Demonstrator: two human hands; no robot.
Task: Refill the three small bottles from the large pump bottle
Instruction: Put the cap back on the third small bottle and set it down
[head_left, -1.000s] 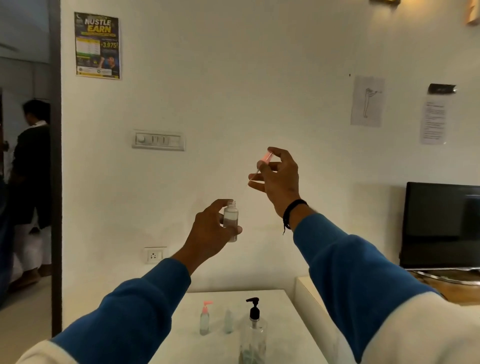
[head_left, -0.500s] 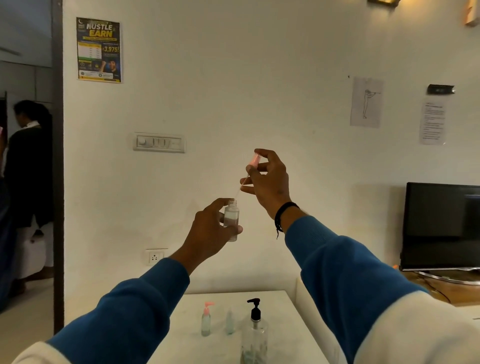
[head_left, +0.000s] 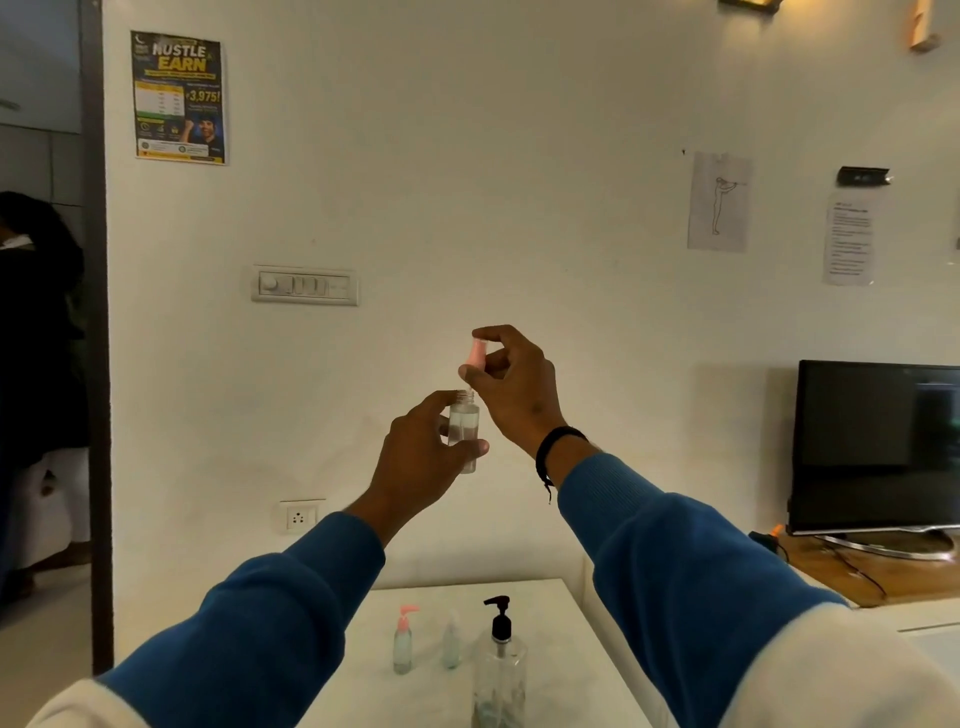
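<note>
On the white surface (head_left: 571, 649) below stand the large pump bottle (head_left: 500, 670) and two small bottles (head_left: 404, 644). Farther out, raised before the wall, the left hand (head_left: 421, 457) grips the third small bottle (head_left: 463, 431) upright; the right hand (head_left: 514, 387) pinches its pink cap (head_left: 477, 354) just above the open neck.

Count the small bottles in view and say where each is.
3. One small bottle is held up in the left hand; a pink-topped bottle and a clear-capped bottle stand on the table.
</note>
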